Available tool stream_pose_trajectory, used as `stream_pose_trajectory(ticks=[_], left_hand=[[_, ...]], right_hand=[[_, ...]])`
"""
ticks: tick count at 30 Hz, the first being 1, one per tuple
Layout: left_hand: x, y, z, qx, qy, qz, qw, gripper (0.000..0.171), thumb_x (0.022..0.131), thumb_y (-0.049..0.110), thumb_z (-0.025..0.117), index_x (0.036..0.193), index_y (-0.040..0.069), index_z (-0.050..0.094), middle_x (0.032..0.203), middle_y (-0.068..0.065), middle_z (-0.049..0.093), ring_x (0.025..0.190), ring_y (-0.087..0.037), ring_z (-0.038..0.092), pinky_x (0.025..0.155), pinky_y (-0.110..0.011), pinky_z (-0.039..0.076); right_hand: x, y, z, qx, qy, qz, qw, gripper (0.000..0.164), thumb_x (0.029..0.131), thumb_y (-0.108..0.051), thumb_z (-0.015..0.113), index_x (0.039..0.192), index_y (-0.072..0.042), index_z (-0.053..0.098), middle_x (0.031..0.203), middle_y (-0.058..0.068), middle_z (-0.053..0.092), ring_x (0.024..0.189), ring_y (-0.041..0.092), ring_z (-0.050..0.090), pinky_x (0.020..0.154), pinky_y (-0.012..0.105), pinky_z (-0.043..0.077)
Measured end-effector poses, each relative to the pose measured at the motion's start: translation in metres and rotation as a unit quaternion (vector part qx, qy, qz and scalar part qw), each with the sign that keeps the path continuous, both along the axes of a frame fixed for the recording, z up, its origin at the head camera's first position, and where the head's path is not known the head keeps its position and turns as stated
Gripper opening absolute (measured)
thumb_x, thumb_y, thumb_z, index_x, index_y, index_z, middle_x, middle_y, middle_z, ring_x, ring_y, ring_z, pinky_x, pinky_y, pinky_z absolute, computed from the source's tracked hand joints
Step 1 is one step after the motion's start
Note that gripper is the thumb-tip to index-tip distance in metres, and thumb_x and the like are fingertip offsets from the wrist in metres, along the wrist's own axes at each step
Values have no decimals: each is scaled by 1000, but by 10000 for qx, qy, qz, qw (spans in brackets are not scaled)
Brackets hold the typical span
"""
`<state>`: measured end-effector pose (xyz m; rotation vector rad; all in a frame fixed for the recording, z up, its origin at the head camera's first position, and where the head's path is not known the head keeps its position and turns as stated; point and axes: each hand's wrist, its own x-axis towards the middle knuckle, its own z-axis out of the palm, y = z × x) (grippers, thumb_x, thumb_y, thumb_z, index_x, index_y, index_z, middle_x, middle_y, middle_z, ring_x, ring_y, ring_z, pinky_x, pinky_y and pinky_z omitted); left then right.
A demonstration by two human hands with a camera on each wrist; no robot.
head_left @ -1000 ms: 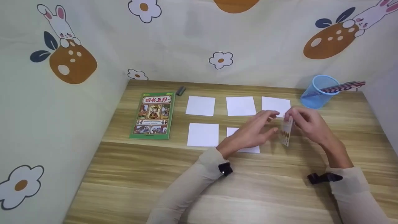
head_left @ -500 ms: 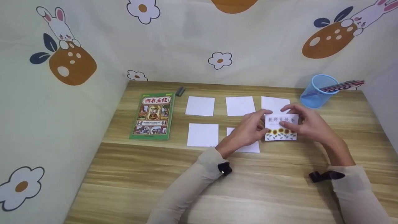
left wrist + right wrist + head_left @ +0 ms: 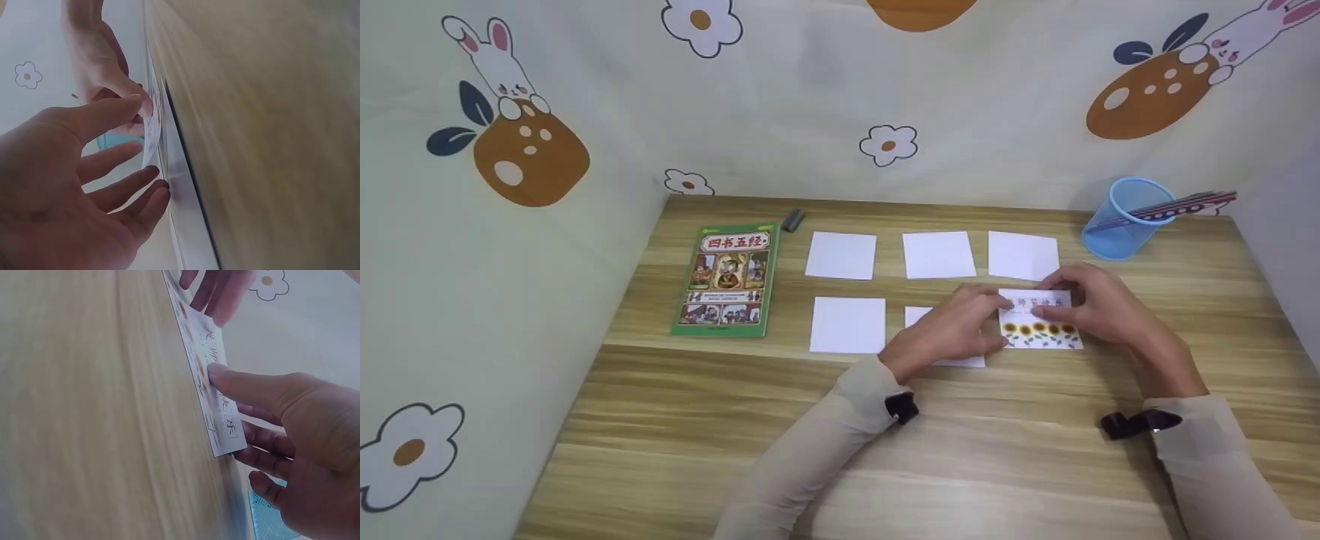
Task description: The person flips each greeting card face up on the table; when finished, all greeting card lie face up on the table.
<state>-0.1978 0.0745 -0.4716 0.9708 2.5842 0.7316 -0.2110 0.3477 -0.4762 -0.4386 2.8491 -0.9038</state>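
A greeting card (image 3: 1041, 331) with sunflowers and Chinese characters faces up just over the table, in front of the back-right white card (image 3: 1023, 255). My right hand (image 3: 1102, 306) pinches its top right part, thumb on the printed face and fingers behind, as the right wrist view shows. At the card's left edge, my left hand (image 3: 949, 328) has its fingers spread and nearly straight, the fingertips at the edge. Whether they touch it is unclear. Under the left hand lies another white card (image 3: 916, 315), partly covered.
Two white cards stand out at the back, one left (image 3: 841, 256) and one middle (image 3: 939, 255); another white card (image 3: 847, 325) lies at front left. A green book (image 3: 727, 281) and a small dark object (image 3: 793, 220) lie left. A blue mesh pen cup (image 3: 1117, 225) holds pencils at back right.
The sunflower card was edge-on in my right hand, then turned its printed face up and came lower and slightly nearer. My left hand moved down a little along with it.
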Motion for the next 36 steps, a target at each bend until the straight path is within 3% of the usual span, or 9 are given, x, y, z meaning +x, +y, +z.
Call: stream_pose_trajectory(ticks=[12, 21, 25, 30, 36], left_hand=[[-5, -13, 12, -135, 674, -246, 9973, 44, 104, 30, 73, 145, 16, 68, 154, -1, 65, 150, -20, 53, 129, -31, 39], [-7, -69, 18, -68, 526, 82, 9986, 44, 105, 30, 74, 144, 12, 68, 145, -4, 70, 137, -23, 61, 119, -34, 50], [-10, -92, 14, -87, 429, 140, 9989, 43, 102, 30, 78, 140, 11, 70, 137, -5, 74, 128, -22, 65, 115, -35, 53], [-12, -106, 8, -88, 376, -24, 9992, 48, 97, 33, 84, 138, 11, 72, 136, -5, 74, 124, -23, 64, 113, -37, 52], [-10, -111, 8, -219, 205, -80, 9995, 62, 91, 42, 89, 143, 14, 70, 144, -4, 68, 135, -25, 58, 118, -39, 49]], right_hand=[[-3, 1, -2, -27, 161, 114, 9998, 40, 88, -33, 93, 115, -7, 79, 115, 15, 77, 112, 33, 64, 102, 47, 43], [4, -31, 6, -217, 457, 97, 9987, 26, 98, -25, 82, 116, -6, 78, 115, 15, 75, 111, 33, 69, 100, 55, 55], [5, -56, 3, -348, 721, 402, 9960, 21, 96, -20, 85, 112, -8, 78, 109, 9, 75, 102, 25, 69, 90, 44, 59], [5, -87, -2, -542, 965, 836, 9903, 22, 92, -18, 88, 108, -9, 78, 101, 6, 76, 92, 21, 69, 77, 32, 56], [13, -113, -4, -348, 483, 1232, 9906, 42, 89, -37, 91, 119, -12, 75, 115, 2, 74, 107, 19, 68, 94, 41, 58]])
